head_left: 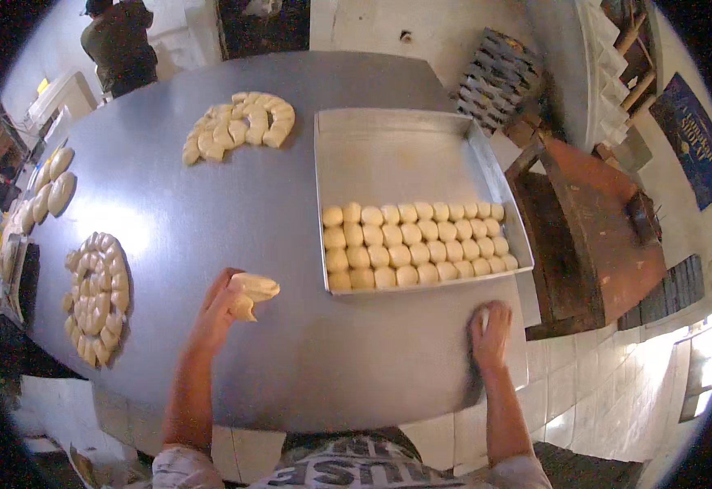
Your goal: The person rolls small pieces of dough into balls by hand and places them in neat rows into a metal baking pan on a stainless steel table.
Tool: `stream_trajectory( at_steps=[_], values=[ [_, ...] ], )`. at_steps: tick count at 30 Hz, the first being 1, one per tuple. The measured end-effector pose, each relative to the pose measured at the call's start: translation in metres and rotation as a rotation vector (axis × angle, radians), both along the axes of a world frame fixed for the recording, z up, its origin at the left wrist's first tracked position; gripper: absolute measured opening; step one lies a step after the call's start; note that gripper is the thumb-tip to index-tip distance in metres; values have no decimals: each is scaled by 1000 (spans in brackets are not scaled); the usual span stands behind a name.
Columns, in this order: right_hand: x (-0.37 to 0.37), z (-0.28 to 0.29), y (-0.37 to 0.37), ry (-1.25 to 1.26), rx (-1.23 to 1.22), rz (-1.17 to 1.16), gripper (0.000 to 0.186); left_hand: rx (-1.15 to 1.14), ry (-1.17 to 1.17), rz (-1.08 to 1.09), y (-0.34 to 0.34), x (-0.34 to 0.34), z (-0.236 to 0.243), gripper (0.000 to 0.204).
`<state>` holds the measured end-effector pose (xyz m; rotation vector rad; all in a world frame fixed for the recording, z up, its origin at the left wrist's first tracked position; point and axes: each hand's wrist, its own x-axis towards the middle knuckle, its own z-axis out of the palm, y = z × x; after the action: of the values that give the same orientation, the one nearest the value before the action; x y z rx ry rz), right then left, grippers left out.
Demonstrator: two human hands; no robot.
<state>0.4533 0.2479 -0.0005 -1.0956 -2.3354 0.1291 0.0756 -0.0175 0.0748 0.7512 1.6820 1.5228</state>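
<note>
A: The left hand (221,300) is curled around two elongated, pale yellow pieces of dough (256,287), its fingers drawn in as far as the dough allows; the ends project to its right. How does the right hand (493,332) stand?

B: Its fingers bend into a low cup against the grey metal table (356,359), well apart from the left hand. A small pale patch shows between thumb and fingers; whether this is dough cannot be told.

A: And the other pieces?

B: Beyond the right hand and to its left, a shallow, rectangular, silvery metal tray (405,155) bears four rows of rounded, pale yellow dough balls (405,244). Left of the left hand lies a ring-like cluster of pale dough pieces (99,293); farther beyond that hand lies a curved cluster of pale, cut dough (246,126).

A: Which step is represented?

B: Probably the rounding of portions, with the left hand as holder.

A: What would the next move require?

B: On this reading, light, even pressure beneath the right palm, and a loose left grip that spares its dough.
</note>
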Motion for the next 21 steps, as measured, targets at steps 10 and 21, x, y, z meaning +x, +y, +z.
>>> stream_trajectory(
  at_steps=[10, 21],
  values=[
    [-1, 67, 14, 574, -863, 42, 28, -229, 347, 228, -101, 62, 6, 36],
    [-316, 47, 9, 325, -310, 429, 26, -108, 426, -42, -67, 50, 25, 31]
  ],
)
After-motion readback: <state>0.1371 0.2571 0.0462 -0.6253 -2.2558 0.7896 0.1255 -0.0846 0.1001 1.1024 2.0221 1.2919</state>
